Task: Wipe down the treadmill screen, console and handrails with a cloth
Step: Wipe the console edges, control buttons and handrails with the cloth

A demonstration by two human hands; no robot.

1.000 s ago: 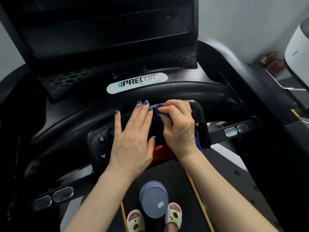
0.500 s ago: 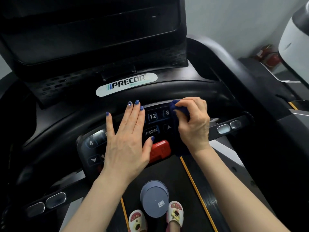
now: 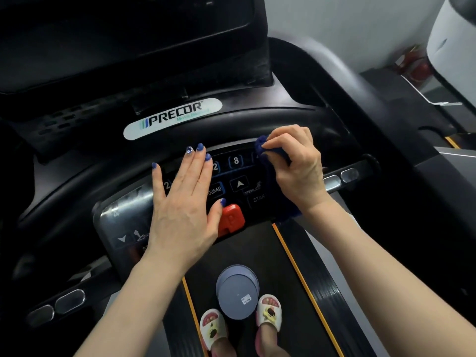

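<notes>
Blue cloth (image 3: 268, 153) sits bunched at the right end of the button panel (image 3: 231, 181), right of centre in the frame, pinched between the thumb and curled fingers of the right hand (image 3: 298, 166); a dark tail of it hangs down over the panel's lower right edge. Left of it the left hand (image 3: 184, 199) lies flat on the panel, fingers straight and close together, thumb spread toward the red stop button (image 3: 231, 219), which it nearly touches. Between the two hands a strip of panel is uncovered, showing the 8 key, an up arrow and part of the word PROGRAM. Above the panel curves the black front handrail (image 3: 103, 176), and above that the console deck with the PRECOR label (image 3: 172, 117) and the dark screen (image 3: 123, 34) filling the upper left. Short grip bars with silver sensors stick out at lower left (image 3: 56, 305) and at right (image 3: 345, 176), just beyond the right wrist. At bottom centre, on the belt (image 3: 296, 266), a grey round lidded container (image 3: 238, 292) stands between two slippered feet.
</notes>
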